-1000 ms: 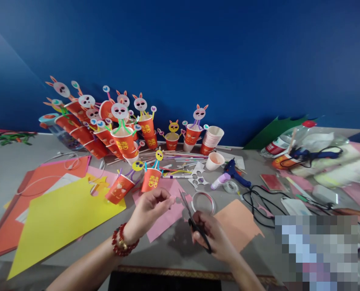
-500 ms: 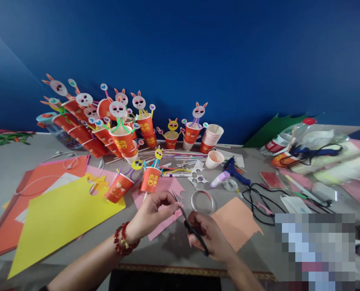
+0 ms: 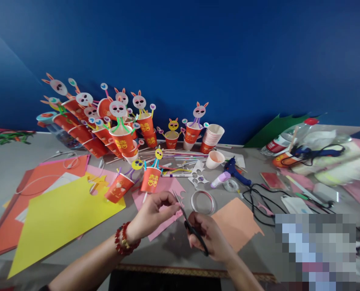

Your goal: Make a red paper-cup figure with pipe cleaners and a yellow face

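My left hand (image 3: 154, 213), with a red bead bracelet on the wrist, pinches a tiny piece of paper too small to name, right at the scissor tips. My right hand (image 3: 212, 236) grips black-handled scissors (image 3: 187, 222), blades pointing up and left toward the left fingers. Both hands hover over a pink paper sheet (image 3: 164, 202) on the grey table (image 3: 4, 173). Two red paper cups (image 3: 151, 179) with yellow pipe-cleaner figures stand just beyond the left hand. A tape ring (image 3: 202, 201) lies beside the scissors.
Yellow paper (image 3: 58, 218) and orange sheets lie at left, peach paper (image 3: 237, 222) at right. Several red bunny cups (image 3: 122, 137) crowd the back by the blue wall. A blue glue gun (image 3: 234, 169), white cup stack (image 3: 212, 139), black cords (image 3: 259, 198) and plastic bags sit right.
Both hands drew slightly closer and lower over the pink paper, with the scissor tips now at the left fingers. In the last half second almost nothing moved.
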`<state>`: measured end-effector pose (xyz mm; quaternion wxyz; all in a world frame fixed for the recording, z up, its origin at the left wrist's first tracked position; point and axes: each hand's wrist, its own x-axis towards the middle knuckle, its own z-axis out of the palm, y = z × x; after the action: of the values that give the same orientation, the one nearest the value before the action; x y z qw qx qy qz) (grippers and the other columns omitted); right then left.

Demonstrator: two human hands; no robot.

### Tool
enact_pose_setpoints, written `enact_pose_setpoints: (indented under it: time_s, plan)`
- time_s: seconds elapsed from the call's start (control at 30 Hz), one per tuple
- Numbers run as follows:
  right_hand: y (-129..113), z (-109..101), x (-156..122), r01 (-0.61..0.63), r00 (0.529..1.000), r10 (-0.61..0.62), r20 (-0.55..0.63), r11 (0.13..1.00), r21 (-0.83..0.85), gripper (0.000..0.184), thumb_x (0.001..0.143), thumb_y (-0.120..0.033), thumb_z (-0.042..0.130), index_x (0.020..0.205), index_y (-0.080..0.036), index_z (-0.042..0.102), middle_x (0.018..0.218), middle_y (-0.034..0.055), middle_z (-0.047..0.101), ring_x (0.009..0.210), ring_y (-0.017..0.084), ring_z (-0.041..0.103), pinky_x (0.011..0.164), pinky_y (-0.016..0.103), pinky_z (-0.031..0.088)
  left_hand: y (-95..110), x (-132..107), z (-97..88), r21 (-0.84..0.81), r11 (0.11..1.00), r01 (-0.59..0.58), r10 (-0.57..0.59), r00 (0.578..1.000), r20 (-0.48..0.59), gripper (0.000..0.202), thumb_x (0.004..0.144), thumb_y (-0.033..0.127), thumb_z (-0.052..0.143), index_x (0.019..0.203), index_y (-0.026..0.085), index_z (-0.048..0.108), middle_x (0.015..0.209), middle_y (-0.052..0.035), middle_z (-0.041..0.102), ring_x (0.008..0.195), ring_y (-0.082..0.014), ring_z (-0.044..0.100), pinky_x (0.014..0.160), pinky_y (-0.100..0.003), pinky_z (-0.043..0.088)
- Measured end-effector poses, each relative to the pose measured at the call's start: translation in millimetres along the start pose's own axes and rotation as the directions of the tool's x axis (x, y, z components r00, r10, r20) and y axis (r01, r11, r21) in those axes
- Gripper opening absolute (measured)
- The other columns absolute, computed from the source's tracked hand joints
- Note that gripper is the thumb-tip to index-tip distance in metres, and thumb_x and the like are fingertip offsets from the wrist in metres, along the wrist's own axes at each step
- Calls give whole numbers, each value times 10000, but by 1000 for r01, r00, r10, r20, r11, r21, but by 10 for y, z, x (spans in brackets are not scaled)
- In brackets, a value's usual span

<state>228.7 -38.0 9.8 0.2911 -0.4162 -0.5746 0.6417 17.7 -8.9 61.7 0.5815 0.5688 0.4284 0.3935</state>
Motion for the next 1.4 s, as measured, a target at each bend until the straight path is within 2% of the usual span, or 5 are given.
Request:
enact_pose_setpoints:
  time_s: [0.3,0.57,1.03,1.27,1.4]
  plan:
    - [-23,35,7,-29,999,30,-16,999,45,589,666,-758,689,725,-222,451,600,-42,504,484,98,433,462,220,314,1,-6,1,-14,1000,7,-7,1000,1,240,889,347,663,768,147,610,731,-6,584,704,-125,515,677,-252,407]
    - [-55,43,11,-34,998,37,-55,998,49,622,623,-791,689,695,-223,448,560,-64,450,467,92,420,454,216,305,-21,2,-8,-52,999,-9,7,1000,-24,242,885,345,681,759,150,611,723,-2,592,693,-119,513,663,-244,406]
    - [-90,57,4,-43,998,47,-40,995,87,575,652,-727,715,694,-233,423,565,-56,500,450,92,447,450,220,352,3,3,1,-83,997,2,-7,999,-53,250,872,352,692,753,146,617,716,-12,601,676,-120,507,639,-244,399]
    - [-65,58,-3,-39,998,44,-52,996,81,527,659,-647,753,689,-232,428,559,-65,490,446,88,446,448,221,363,-6,3,-11,-94,995,-13,6,998,-66,223,864,329,704,760,149,622,725,-11,616,684,-122,523,645,-236,410]
    - [-39,44,-7,-47,997,50,-52,997,55,439,691,-513,763,691,-227,429,556,-73,485,454,88,462,451,212,366,-4,6,-12,-109,994,-11,3,997,-75,212,860,310,706,754,145,624,719,-12,617,675,-117,520,635,-230,408]
